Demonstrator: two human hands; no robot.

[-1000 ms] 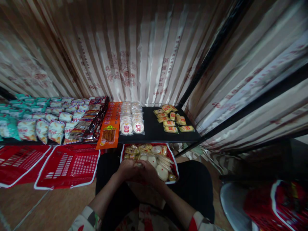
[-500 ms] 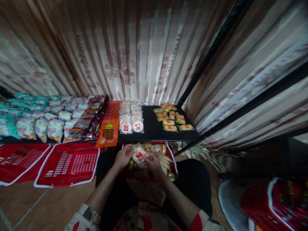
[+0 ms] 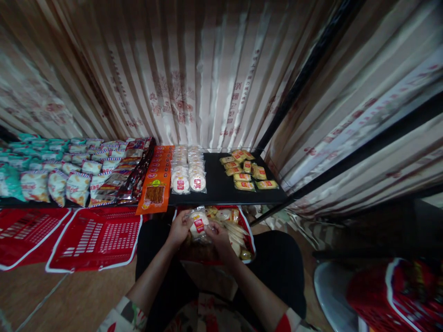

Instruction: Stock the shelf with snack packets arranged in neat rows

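Observation:
Between my two hands is a round white packaged cracker in clear wrap with a red label, its face turned up. My left hand pinches its left edge, and my right hand grips the lower right of the wrapper. Right below them sits a red basket with a white rim, holding more wrapped snacks in pale and yellow packs. On the black shelf just beyond, two rows of similar round white packs stand, with several yellow packs farther right.
Left along the shelf lie an orange packet, dark red packets, white bags and green bags. Red baskets lie below at left. A black post rises at right, near another red basket and a grey stool.
The wrapped cracker has shifted slightly and turned a little more upright in my hands. Both hands keep hold of it, and the shelf goods stay put.

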